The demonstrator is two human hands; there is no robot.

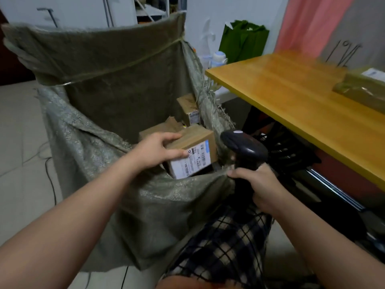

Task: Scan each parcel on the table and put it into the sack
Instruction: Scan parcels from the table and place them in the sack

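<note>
Yellow table [291,97] on the right, big green sack [116,84] on the left.
My left hand [158,151] pinches a box [198,147] inside the open sack so it can drop in; my right hand [256,184] wraps round the scanner [243,147], ready for more.

Parcel [198,139] in left hand [155,152], within sack [116,86].

This looks like a small parcel-dispatch room, perhaps a converted back room. A big woven sack [116,84] at the centre of the frame holds a labelled cardboard parcel [200,140] among other boxes, with a black handheld barcode scanner [245,147] just to its right. A yellow wooden surface [302,101] at right carries a taped parcel [362,88]. Pale floor tiles [18,142], a shelving rack [150,11] at top centre and a pink curtain [308,24] surround them.
</note>
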